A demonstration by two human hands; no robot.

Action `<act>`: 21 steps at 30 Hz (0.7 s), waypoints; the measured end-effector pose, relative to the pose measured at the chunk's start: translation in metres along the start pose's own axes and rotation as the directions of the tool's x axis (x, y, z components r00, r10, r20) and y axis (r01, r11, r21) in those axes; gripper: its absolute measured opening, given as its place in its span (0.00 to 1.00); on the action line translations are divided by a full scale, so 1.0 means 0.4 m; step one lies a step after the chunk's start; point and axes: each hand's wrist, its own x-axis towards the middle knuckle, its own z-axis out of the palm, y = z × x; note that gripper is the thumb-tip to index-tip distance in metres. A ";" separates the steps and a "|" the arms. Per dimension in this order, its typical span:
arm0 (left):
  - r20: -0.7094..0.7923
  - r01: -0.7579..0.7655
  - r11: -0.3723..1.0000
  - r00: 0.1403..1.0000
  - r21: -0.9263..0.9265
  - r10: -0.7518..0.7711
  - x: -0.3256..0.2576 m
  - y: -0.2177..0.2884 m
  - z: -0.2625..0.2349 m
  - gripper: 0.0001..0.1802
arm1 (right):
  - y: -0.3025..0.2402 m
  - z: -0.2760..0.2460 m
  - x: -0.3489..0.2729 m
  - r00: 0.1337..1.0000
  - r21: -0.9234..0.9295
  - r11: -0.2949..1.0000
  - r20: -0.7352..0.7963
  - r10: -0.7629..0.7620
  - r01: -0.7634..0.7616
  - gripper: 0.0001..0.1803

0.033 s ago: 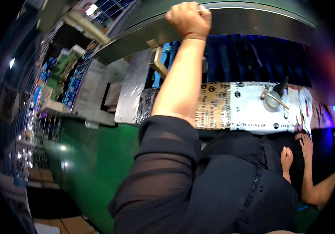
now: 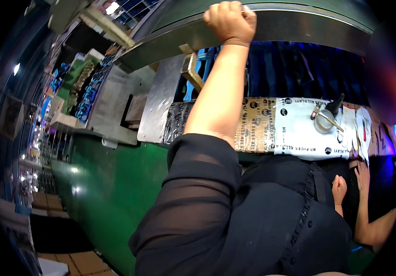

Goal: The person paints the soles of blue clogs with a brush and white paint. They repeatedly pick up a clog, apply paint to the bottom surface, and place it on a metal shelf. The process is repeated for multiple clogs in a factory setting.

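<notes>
My left hand (image 2: 231, 23) is stretched far forward, closed in a fist at the metal rim (image 2: 294, 25) of a green-topped conveyor. Its palm side is turned away, so anything inside the fingers is hidden. Near my lap, at the right side of my dark shirt, my right hand (image 2: 339, 187) is curled closed; its contents cannot be seen. Between the two lies a cardboard-covered ledge (image 2: 255, 126) with a white printed plastic sheet (image 2: 294, 135) on it. A clear cup (image 2: 323, 123) with a thin stick across it stands there, beside a black-tipped bottle (image 2: 335, 103).
Another person's hand (image 2: 362, 177) reaches the ledge from the right. Several dark and blue strips (image 2: 290, 69) lie below the rim. A bracket (image 2: 191, 71) juts out left of my forearm. Trays of blue parts (image 2: 92, 87) stand at far left above a green floor (image 2: 115, 184).
The view has shifted slightly, and my left fist appears a little farther right along the metal rim. My right hand stays curled in the same place.
</notes>
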 end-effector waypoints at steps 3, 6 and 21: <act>-0.200 -0.062 0.996 0.979 -0.057 0.050 -0.007 -0.005 0.012 0.09 | 0.006 -0.008 0.000 0.999 -0.023 1.000 0.041 0.013 -0.013 0.20; -0.167 -0.119 0.989 0.977 0.084 0.132 -0.008 -0.022 0.019 0.10 | 0.009 -0.010 0.001 1.000 -0.055 0.998 0.014 -0.027 0.028 0.19; -0.012 -0.126 0.969 0.991 0.211 0.132 -0.040 -0.041 0.069 0.18 | -0.082 -0.055 -0.004 0.979 0.014 0.985 -0.102 0.173 -0.173 0.18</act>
